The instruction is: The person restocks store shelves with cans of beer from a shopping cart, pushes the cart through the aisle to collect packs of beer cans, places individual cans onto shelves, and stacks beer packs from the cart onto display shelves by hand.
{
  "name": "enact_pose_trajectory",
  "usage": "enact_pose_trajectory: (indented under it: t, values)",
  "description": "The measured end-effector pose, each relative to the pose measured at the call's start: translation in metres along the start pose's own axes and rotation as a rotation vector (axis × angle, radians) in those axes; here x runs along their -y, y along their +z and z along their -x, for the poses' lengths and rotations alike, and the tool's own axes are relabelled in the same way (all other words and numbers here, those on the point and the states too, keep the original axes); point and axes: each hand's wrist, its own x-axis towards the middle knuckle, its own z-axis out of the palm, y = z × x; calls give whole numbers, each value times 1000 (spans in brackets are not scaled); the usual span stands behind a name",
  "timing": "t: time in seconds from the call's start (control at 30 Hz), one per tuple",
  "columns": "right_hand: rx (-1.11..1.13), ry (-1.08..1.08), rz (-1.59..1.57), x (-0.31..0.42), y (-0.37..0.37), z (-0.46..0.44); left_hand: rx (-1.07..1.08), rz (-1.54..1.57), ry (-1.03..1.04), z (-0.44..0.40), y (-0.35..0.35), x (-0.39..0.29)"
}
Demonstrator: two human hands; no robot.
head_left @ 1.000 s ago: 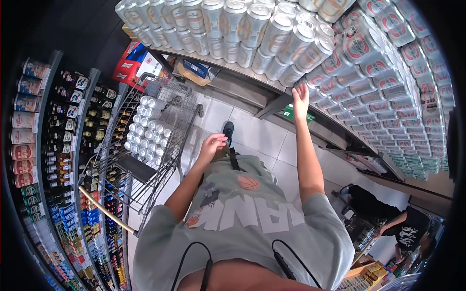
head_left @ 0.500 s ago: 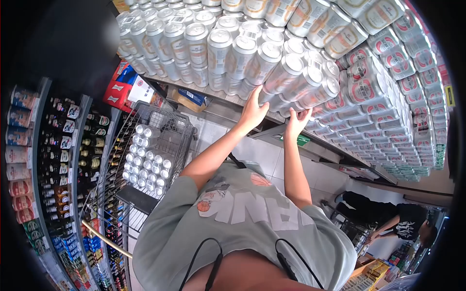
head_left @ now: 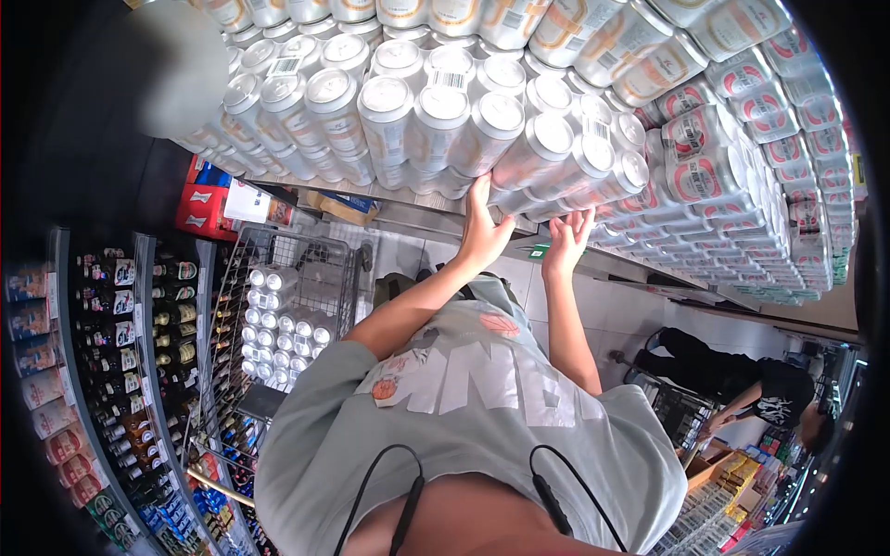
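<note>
Silver can stack point(head_left: 549, 153): left grip point(head_left: 484, 235), right grip point(head_left: 564, 248) both at its front.

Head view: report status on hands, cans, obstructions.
Left hand open at lower front of can pack. Right hand likewise, farther right. Pack sits among stacked cans. Nothing visibly blocking.

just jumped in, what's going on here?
A person's left hand and right hand are at the lower front of a wrapped pack of silver cans; how firmly they grip is unclear. The pack sits on a shelf, among many others. On the person's left, a wire cart holds more cans.
</note>
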Motion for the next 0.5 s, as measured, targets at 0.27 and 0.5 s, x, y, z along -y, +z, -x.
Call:
enact_pose_trajectory:
  t: [0.27, 0.5]
  values:
    - [184, 84, 62, 9, -21, -7, 63, -63, 20, -4, -9, -5]
    - [216, 89, 118, 15, -19, -4, 114, -103, 34, -5, -14, -5]
